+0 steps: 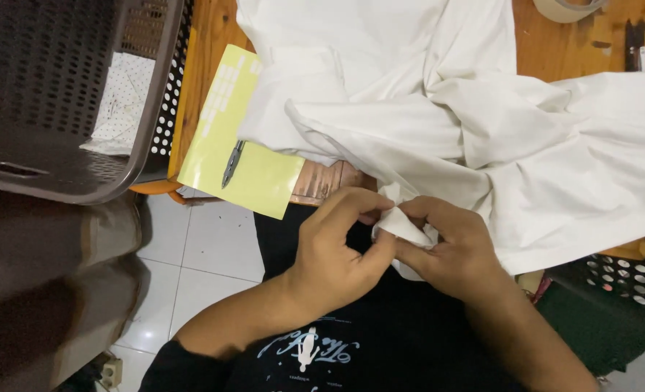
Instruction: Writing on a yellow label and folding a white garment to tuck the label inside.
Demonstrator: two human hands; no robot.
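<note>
A large white garment [446, 109] lies crumpled over a wooden table [206, 43], its lower edge hanging off the near side. My left hand [333, 250] and my right hand [449, 250] meet just below the table edge. Both pinch a small folded corner of the white garment [402, 225] between thumbs and fingers. What lies inside the fold is hidden by my fingers.
A yellow sheet [257, 174] with small white stickers overhangs the table edge, and small metal tweezers [232, 164] rest on it. A brown perforated basket [54, 94] stands at left, holding dotted white cloth. Tape roll [565, 9] and dark tool [633, 43] sit far right. Another perforated basket [638, 279] is lower right.
</note>
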